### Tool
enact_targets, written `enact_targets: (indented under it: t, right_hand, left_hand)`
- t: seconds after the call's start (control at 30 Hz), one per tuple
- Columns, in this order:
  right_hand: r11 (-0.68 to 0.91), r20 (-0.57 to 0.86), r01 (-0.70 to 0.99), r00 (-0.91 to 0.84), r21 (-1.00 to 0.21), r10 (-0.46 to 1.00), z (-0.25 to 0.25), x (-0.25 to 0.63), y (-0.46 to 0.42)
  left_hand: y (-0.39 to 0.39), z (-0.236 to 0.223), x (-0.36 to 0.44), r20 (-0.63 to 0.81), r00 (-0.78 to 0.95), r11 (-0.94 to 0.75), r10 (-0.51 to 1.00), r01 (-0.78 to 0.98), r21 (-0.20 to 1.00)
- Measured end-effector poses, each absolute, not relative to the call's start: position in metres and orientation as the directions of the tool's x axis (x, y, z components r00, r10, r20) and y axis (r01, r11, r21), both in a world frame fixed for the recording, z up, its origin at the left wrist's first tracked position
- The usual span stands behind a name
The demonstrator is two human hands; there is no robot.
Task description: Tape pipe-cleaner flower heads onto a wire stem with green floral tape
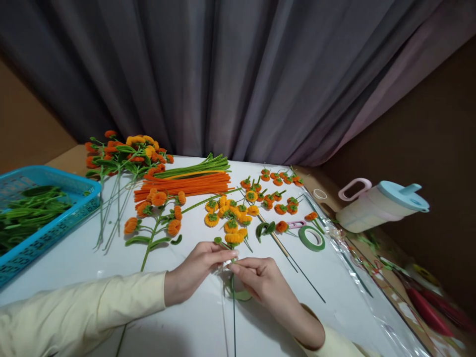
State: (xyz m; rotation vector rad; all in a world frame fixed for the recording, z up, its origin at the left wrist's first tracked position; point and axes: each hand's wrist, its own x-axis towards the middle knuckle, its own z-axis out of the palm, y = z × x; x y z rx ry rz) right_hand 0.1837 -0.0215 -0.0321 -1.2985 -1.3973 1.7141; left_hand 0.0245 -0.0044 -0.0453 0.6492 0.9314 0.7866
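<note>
Curtain [215, 84]: hung at 12 o'clock from the hands, behind everything.
White table [193, 322]: spread beneath the hands and the flower parts.
Blue basket [52, 233]: stood between 9 and 10 o'clock, with green leaves [33, 213] inside.
Tumbler [366, 208]: stood between 2 and 3 o'clock; a wide sweep of the right arm might have tipped it.
Flower bunch [126, 153]: lay at 10 o'clock, its stems crossing, so pulling one could have tangled the others.
Orange stems [186, 186]: lay bundled at 11 o'clock.
Right hand [264, 280]: came in from 4 o'clock, thumb and fingertip pinched together at the held stem — a sharp twist there could have bent it.
Left hand [197, 265]: came in from 8 o'clock, thumb and finger clamped on the stem below the bloom; too loose a pinch could have let the head turn or slip.
Loose yellow heads [211, 219]: clustered from 11 to 1 o'clock, near enough that a forward nudge might have scattered them.
Green tape [311, 247]: lay flat between 2 and 3 o'clock.
Yellow bloom [233, 238]: stood at 12 o'clock, just above the fingertips; its dark stem [234, 317] ran down towards 6 o'clock.
Pale scrap [226, 263]: showed between the fingertips — whether the right pinch also held it, I could not tell.
</note>
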Motion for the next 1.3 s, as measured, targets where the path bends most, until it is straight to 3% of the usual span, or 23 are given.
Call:
enact_targets:
  t: [0.27,0.63,0.83,0.97,1.13,1.3]
  right_hand:
    - [-0.25,-0.314,0.223,-0.324,-0.942,0.892,-0.03,0.184,-0.024]
    - [-0.298,-0.297,0.056,-0.375,-0.953,0.878,-0.034,0.186,-0.021]
    - [-0.219,-0.211,0.016,-0.35,-0.976,0.913,-0.034,0.185,-0.025]
    - [-0.22,-0.211,0.02,-0.37,-0.975,0.905,-0.032,0.185,-0.025]
    - [-0.345,-0.227,-0.127,-0.539,-0.93,0.811,-0.035,0.19,-0.018]
    - [-0.528,-0.163,-0.234,-0.784,-0.816,0.599,-0.049,0.189,-0.007]
  left_hand:
    - [-0.001,-0.037,0.025,-0.36,0.36,0.457,0.861,-0.234,0.858]
    - [-0.008,-0.038,0.024,-0.402,0.376,0.527,0.835,-0.334,0.781]
    - [-0.012,-0.041,0.023,-0.319,0.35,0.41,0.881,-0.224,0.884]
    - [-0.015,-0.038,0.024,-0.32,0.336,0.409,0.886,-0.241,0.88]
    - [-0.014,-0.024,0.024,-0.369,0.431,0.516,0.824,-0.3,0.802]
    - [-0.013,-0.021,0.023,-0.282,0.547,0.515,0.788,-0.336,0.789]
